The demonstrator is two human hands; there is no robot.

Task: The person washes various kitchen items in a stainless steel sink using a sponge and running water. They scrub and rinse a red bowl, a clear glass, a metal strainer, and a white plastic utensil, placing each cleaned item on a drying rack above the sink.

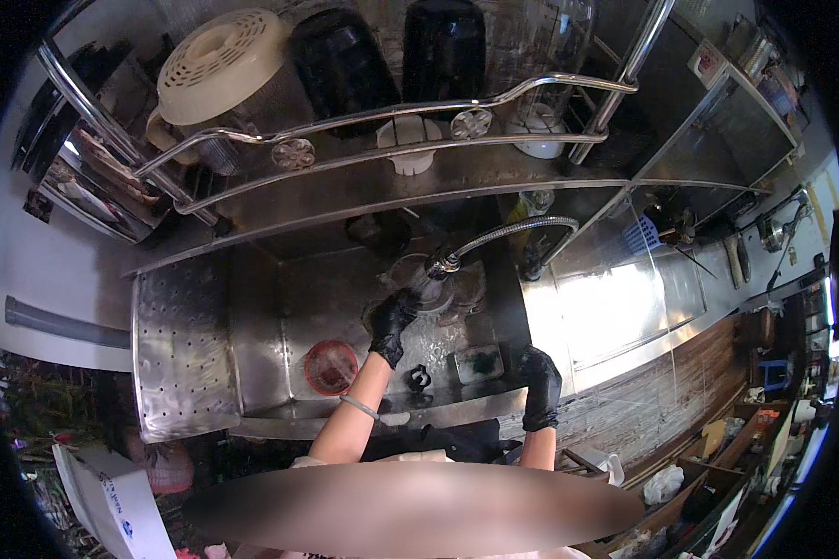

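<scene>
My left hand (391, 323), in a black glove, reaches into a stainless steel sink (262, 328). Its fingertips are just below the faucet head (442, 263), where water seems to run. Whether it holds anything is hard to make out. Close to its fingers lies a clear round container (435, 297). A red round basket or bowl (331, 367) sits to the left of my wrist, and a small black part (418, 378) lies to the right of it. My right hand (542, 384), gloved too, is at the sink's right front rim, near a small rectangular tray (479, 364); its fingers are unclear.
A steel shelf with a rail (405, 112) spans the back, bearing a cream lidded jug (224, 70) and dark upturned containers (444, 49). The flexible faucet neck (517, 227) arches over the sink. A perforated drainboard (182, 349) adjoins left; a steel counter (559, 335) adjoins right.
</scene>
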